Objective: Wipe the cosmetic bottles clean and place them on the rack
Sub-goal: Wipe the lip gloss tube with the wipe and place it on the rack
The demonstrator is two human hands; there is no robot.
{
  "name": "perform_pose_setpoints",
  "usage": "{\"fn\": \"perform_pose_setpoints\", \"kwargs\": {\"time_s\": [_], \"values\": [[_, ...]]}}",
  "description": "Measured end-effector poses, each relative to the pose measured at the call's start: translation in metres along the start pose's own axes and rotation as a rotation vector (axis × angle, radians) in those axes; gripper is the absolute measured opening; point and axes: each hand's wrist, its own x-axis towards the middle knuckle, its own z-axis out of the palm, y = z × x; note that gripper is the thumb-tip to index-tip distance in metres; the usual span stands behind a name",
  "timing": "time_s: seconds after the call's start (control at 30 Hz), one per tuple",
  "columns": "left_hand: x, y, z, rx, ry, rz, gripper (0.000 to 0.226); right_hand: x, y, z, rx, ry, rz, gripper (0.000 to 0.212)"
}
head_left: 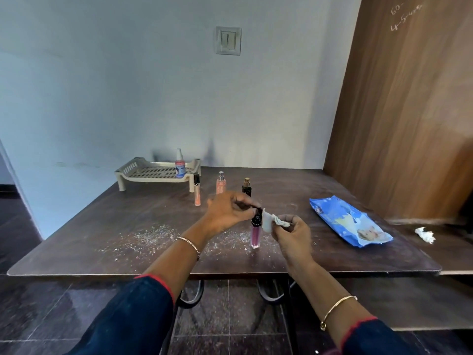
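Note:
A pink lip-gloss tube with a black cap stands upright on the dark table. My left hand pinches its cap from the top. My right hand holds a crumpled white wipe against the cap's right side. A beige perforated rack sits at the back left with a small spray bottle standing on it. In front of the rack stand a peach gloss tube, a peach spray bottle and a dark bottle.
A blue wet-wipe pack lies to the right. A used crumpled wipe rests on the lower surface at far right. White powder is scattered across the table's front middle. A wooden panel rises on the right.

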Motion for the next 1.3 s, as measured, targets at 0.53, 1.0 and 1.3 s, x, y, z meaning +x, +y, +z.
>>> {"fn": "perform_pose_setpoints", "kwargs": {"time_s": [0.53,1.0,1.3], "values": [[-0.009,-0.012,0.024,-0.271,0.197,-0.065,0.025,-0.010,-0.003,0.013,-0.134,-0.031,-0.373,0.009],[-0.001,-0.015,0.014,-0.137,0.096,-0.049,0.029,0.006,-0.016,0.007,-0.356,-0.115,-0.460,0.014],[0.000,-0.004,0.010,-0.068,0.091,-0.074,0.023,0.003,0.008,-0.004,-0.641,-0.230,-0.232,0.021]]}}
